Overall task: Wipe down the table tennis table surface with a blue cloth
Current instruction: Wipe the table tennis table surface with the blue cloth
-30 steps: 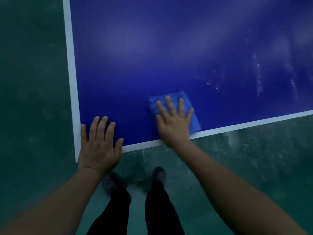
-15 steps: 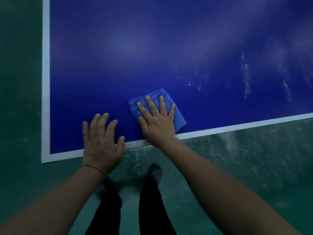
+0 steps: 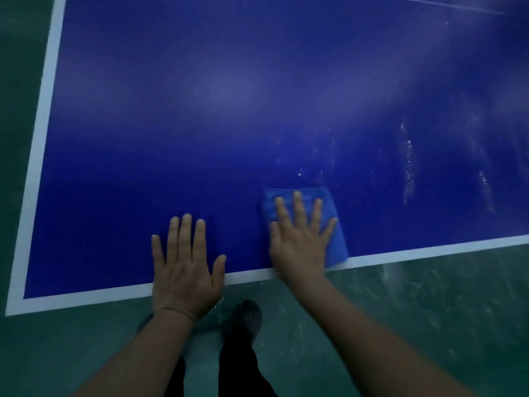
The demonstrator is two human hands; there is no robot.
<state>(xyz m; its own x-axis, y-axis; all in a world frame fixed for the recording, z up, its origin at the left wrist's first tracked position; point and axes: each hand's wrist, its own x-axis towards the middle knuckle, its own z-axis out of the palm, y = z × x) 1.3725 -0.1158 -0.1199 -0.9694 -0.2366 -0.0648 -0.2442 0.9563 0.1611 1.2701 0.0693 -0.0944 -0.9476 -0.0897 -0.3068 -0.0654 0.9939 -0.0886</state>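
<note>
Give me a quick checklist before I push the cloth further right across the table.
1. Right hand flat on the blue cloth: ok.
2. Cloth folded, lying flat on the table: ok.
3. Left hand braced flat near the white edge line: ok.
4. Residue streaks to the right not yet wiped: not ok.
5. Cloth damp or clean enough: cannot tell.
6. Shoe planted on the floor: ok.

Sports hall: table tennis table (image 3: pixel 257 96), green floor (image 3: pixel 429 325)
</note>
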